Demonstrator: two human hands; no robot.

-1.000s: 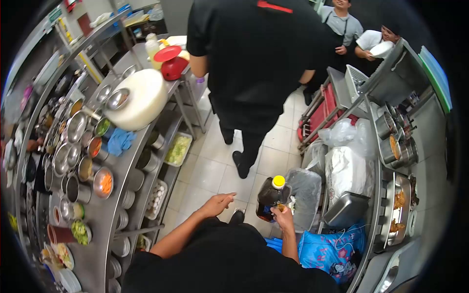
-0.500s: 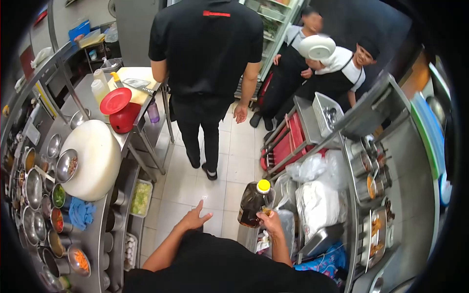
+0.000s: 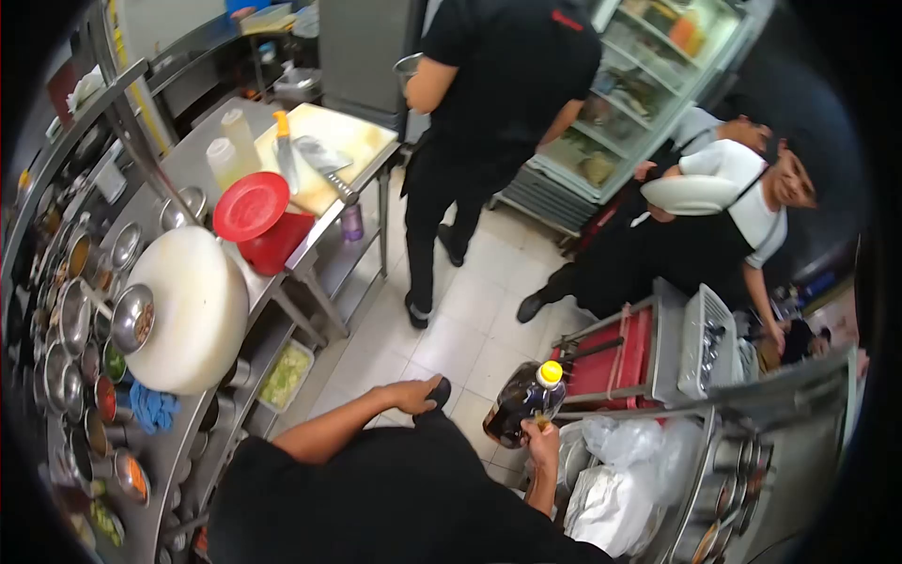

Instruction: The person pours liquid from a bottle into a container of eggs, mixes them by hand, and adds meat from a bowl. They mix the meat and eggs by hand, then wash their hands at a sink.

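My right hand (image 3: pixel 540 444) is closed round the handle of a plastic bottle of dark liquid (image 3: pixel 515 399) with a yellow cap. The bottle is held up in front of me, tilted a little to the right. My left hand (image 3: pixel 412 398) hangs low over the floor, ahead of my body, near a dark shoe (image 3: pixel 438 393). It holds nothing that I can see; the hand is loosely stretched, though its fingers show only in part.
On the left, a steel counter carries a round white chopping block (image 3: pixel 193 320), a red container (image 3: pixel 268 240) and several metal bowls. A person in black (image 3: pixel 507 94) walks ahead. Two people stand by a fridge (image 3: pixel 620 113), one with a white plate (image 3: pixel 691 195). A red-sided cart (image 3: pixel 606 355) stands right.
My view has swung right and I have moved forward along the aisle. The person ahead has turned, showing a metal bowl. My right hand still grips the bottle; my left hand has dropped its pointing pose.
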